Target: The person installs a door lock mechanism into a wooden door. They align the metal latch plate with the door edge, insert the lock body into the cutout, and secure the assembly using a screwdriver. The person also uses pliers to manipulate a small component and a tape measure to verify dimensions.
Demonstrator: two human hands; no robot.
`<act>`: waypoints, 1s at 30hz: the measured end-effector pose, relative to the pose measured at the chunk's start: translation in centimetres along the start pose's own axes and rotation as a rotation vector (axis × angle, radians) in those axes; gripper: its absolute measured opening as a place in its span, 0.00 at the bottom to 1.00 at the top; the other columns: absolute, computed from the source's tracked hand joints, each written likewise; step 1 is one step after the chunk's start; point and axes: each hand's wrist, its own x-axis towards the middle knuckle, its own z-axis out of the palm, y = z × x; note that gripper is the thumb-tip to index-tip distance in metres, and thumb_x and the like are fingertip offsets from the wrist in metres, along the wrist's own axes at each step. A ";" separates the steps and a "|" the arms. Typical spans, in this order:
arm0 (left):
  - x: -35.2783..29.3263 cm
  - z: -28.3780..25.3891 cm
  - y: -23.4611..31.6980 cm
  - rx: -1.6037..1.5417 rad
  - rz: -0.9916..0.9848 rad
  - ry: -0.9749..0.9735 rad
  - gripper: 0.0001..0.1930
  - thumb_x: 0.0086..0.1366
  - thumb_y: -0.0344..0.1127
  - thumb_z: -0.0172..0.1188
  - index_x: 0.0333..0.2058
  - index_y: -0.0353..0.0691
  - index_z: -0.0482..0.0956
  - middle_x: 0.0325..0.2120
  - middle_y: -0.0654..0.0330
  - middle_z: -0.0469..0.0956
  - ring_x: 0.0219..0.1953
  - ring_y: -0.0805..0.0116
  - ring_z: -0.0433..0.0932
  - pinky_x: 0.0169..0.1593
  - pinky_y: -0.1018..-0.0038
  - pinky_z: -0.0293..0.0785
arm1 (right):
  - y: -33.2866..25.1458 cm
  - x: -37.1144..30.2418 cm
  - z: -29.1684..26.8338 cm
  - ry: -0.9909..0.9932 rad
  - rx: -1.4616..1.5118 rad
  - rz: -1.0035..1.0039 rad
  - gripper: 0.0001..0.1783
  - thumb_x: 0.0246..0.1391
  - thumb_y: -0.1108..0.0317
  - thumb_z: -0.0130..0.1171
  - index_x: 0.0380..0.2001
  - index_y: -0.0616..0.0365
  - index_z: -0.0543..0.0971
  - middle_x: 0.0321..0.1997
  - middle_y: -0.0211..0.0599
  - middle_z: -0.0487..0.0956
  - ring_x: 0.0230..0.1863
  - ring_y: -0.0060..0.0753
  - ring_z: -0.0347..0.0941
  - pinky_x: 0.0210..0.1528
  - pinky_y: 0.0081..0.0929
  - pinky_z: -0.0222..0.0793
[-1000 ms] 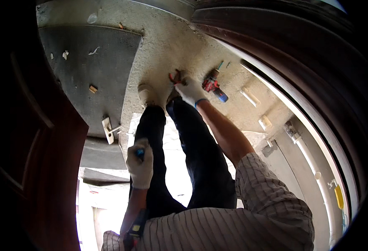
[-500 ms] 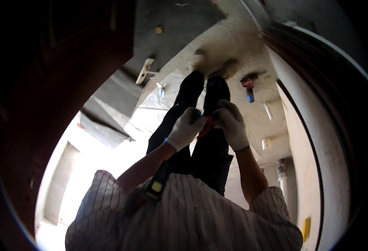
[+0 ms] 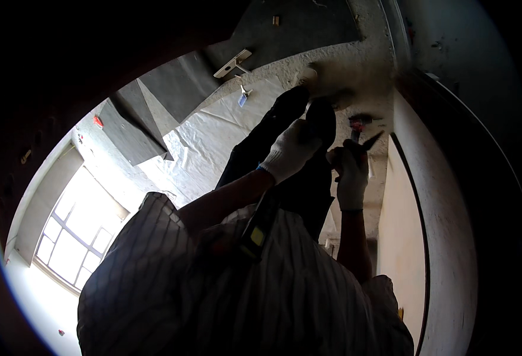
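In a white knit glove, my right hand (image 3: 351,177) is closed on a dark pointed tool (image 3: 372,141), blade-like, its tip toward the upper right. The tool's exact kind is too dark to tell. My left hand (image 3: 289,152), gloved too, is closed in front of my dark trousers (image 3: 252,145); whatever is in its fingers is hidden. Just beyond the right hand, a red and black power drill (image 3: 360,123) lies on the floor, partly covered by that hand and tool. A dark object with a yellow-green patch (image 3: 256,236) hangs at my striped shirt.
Pale plastic sheeting (image 3: 204,145) covers floor to the left, with a small blue-and-white tool (image 3: 243,97) on it. Farther off lie a pale T-shaped piece (image 3: 233,63) and dark sheets (image 3: 184,86). A light panel (image 3: 404,237) stands at the right; a window (image 3: 74,237) is lower left.
My hands have moved apart; the red thing between them no longer shows. The dark pointed tool now sticks out of my right hand. The view has shifted, bringing the window into sight.
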 end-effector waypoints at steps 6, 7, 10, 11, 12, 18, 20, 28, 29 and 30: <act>-1.6 -0.7 0.2 -0.615 0.058 -0.129 0.16 0.73 0.39 0.60 0.53 0.37 0.74 0.41 0.59 0.78 0.43 0.68 0.80 0.45 0.69 0.79 | -3.0 -4.6 2.0 -0.137 -0.534 -0.155 0.21 0.64 0.70 0.61 0.59 0.57 0.76 0.48 0.39 0.82 0.48 0.30 0.77 0.54 0.30 0.74; -1.8 -0.7 0.0 -0.579 0.183 -0.097 0.15 0.74 0.38 0.59 0.54 0.37 0.74 0.44 0.58 0.78 0.46 0.67 0.80 0.47 0.69 0.80 | -3.8 -5.3 2.6 -0.132 -0.660 -0.142 0.21 0.64 0.69 0.61 0.59 0.56 0.76 0.48 0.40 0.84 0.50 0.30 0.79 0.54 0.30 0.74; -4.6 -2.5 4.0 -0.801 0.281 -0.162 0.15 0.79 0.37 0.52 0.56 0.35 0.73 0.49 0.56 0.77 0.52 0.66 0.79 0.56 0.68 0.79 | -5.8 -6.9 3.0 -0.151 -0.712 0.064 0.21 0.64 0.68 0.63 0.58 0.57 0.76 0.45 0.43 0.85 0.50 0.30 0.81 0.53 0.30 0.75; -5.8 -3.2 6.4 -1.248 0.034 -0.242 0.16 0.81 0.38 0.49 0.57 0.34 0.72 0.50 0.55 0.77 0.54 0.65 0.79 0.60 0.67 0.78 | -6.2 -8.4 3.4 -0.145 -0.597 -0.202 0.21 0.65 0.65 0.62 0.59 0.57 0.76 0.42 0.49 0.85 0.47 0.39 0.84 0.50 0.34 0.76; -6.8 -4.0 7.9 -1.262 0.060 -0.318 0.18 0.83 0.41 0.44 0.58 0.34 0.72 0.53 0.54 0.78 0.57 0.62 0.79 0.62 0.65 0.77 | -7.1 -9.6 3.6 -0.117 -0.663 -0.249 0.18 0.66 0.64 0.61 0.56 0.57 0.77 0.39 0.42 0.83 0.42 0.32 0.80 0.46 0.31 0.74; -11.2 -5.8 12.4 -1.085 0.280 -0.476 0.32 0.80 0.55 0.42 0.66 0.32 0.66 0.61 0.50 0.75 0.62 0.58 0.75 0.67 0.59 0.70 | -15.9 -14.4 5.6 -0.130 -0.850 -0.401 0.20 0.67 0.65 0.59 0.59 0.57 0.74 0.34 0.41 0.83 0.34 0.30 0.82 0.38 0.29 0.75; -12.9 -5.6 14.0 -1.088 0.314 -0.425 0.29 0.80 0.53 0.42 0.63 0.32 0.69 0.60 0.51 0.75 0.62 0.60 0.76 0.66 0.60 0.72 | -17.4 -16.2 5.7 -0.138 -0.868 -0.423 0.22 0.66 0.67 0.58 0.61 0.57 0.72 0.36 0.45 0.83 0.37 0.37 0.85 0.40 0.34 0.77; -16.4 -6.0 18.1 -0.909 0.485 -0.297 0.21 0.80 0.44 0.49 0.63 0.36 0.66 0.59 0.53 0.75 0.59 0.65 0.76 0.63 0.69 0.74 | -20.2 -19.8 7.1 -0.051 -1.017 -0.628 0.27 0.64 0.68 0.56 0.65 0.60 0.68 0.46 0.62 0.81 0.49 0.62 0.81 0.49 0.48 0.77; -16.6 -5.8 18.2 -0.889 0.533 -0.290 0.22 0.80 0.43 0.49 0.64 0.36 0.65 0.60 0.52 0.75 0.59 0.65 0.76 0.63 0.69 0.74 | -20.8 -20.2 7.3 -0.052 -1.025 -0.595 0.27 0.63 0.68 0.55 0.65 0.62 0.67 0.47 0.63 0.81 0.49 0.64 0.80 0.50 0.50 0.76; -16.7 -5.8 18.4 -0.867 0.577 -0.282 0.23 0.80 0.43 0.49 0.65 0.35 0.64 0.60 0.52 0.75 0.59 0.64 0.76 0.63 0.69 0.74 | -21.4 -20.7 7.7 -0.054 -1.031 -0.558 0.28 0.63 0.69 0.54 0.65 0.63 0.67 0.47 0.65 0.81 0.49 0.66 0.79 0.50 0.53 0.75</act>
